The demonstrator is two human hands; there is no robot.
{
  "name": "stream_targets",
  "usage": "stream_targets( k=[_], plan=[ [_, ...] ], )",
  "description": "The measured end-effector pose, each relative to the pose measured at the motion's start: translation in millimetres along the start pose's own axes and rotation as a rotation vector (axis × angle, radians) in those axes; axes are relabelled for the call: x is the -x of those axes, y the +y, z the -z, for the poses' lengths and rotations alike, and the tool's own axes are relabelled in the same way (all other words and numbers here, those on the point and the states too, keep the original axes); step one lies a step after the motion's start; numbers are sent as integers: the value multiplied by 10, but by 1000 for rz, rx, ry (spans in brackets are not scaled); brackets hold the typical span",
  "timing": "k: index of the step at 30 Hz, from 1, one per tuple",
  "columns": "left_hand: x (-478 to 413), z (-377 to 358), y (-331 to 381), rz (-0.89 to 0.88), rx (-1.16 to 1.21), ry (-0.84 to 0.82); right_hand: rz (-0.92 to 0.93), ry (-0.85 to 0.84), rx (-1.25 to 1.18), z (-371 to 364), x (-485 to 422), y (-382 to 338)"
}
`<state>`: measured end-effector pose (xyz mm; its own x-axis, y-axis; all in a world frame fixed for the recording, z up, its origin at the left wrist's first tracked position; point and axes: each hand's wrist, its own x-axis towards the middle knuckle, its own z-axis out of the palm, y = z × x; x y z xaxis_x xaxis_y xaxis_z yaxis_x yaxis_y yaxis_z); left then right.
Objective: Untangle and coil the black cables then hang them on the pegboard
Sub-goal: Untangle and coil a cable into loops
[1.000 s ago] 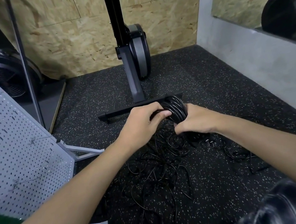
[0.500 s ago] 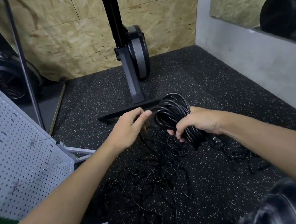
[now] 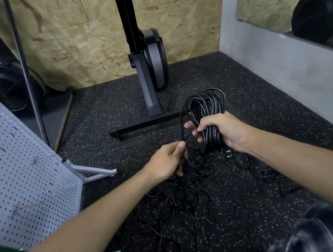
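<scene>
My right hand (image 3: 222, 131) grips a thick coil of black cable (image 3: 206, 108), held upright above the floor. One strand runs from the coil down to my left hand (image 3: 167, 161), which pinches it between thumb and fingers just left of and below the coil. A loose tangle of thin black cables (image 3: 180, 206) is spread on the speckled rubber floor under both hands, and more cable (image 3: 267, 173) trails off to the right. The white pegboard (image 3: 13, 171) leans at the left, with thin wire hooks (image 3: 42, 158) sticking out of it.
A black machine stand (image 3: 150, 124) with a wheel (image 3: 156, 60) stands just beyond the hands. The pegboard's metal foot (image 3: 94, 174) juts onto the floor at left. A grey wall (image 3: 297, 74) bounds the right side, and a fan (image 3: 6, 85) sits behind the pegboard.
My left hand let go of the coil, dropped down and left, and now pinches a single strand. My right hand lifted the coil and turned it more upright.
</scene>
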<state>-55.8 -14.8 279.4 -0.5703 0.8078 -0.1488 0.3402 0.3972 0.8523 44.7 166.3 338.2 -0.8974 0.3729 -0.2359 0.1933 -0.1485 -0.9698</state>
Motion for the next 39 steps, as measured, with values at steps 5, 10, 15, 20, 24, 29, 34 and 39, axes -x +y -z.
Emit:
stream_targets(
  k=[5, 10, 15, 20, 24, 29, 34, 39],
  plan=[
    [25, -156, 196, -65, -50, -16, 11, 5, -25, -20, -17, 1],
    [69, -179, 327, -61, -184, -135, 38, -60, 217, -40, -7, 47],
    [90, -170, 394, -27, -170, -209, 94, 44, 509, -121, 53, -19],
    [137, -194, 308, -24, -136, -253, 186, 167, 592, -65, 124, -161],
    [157, -209, 331, -65, -207, -234, 232, 157, 590, 2, 166, -163],
    [131, -175, 394, -103, -282, -140, 305, 228, 827, -15, 162, -214],
    [128, -179, 432, -99, -289, -135, 298, 177, 952, 44, 64, -183],
    [174, -128, 458, -139, -289, -131, 243, 156, 909, 168, -52, -91]
  ],
)
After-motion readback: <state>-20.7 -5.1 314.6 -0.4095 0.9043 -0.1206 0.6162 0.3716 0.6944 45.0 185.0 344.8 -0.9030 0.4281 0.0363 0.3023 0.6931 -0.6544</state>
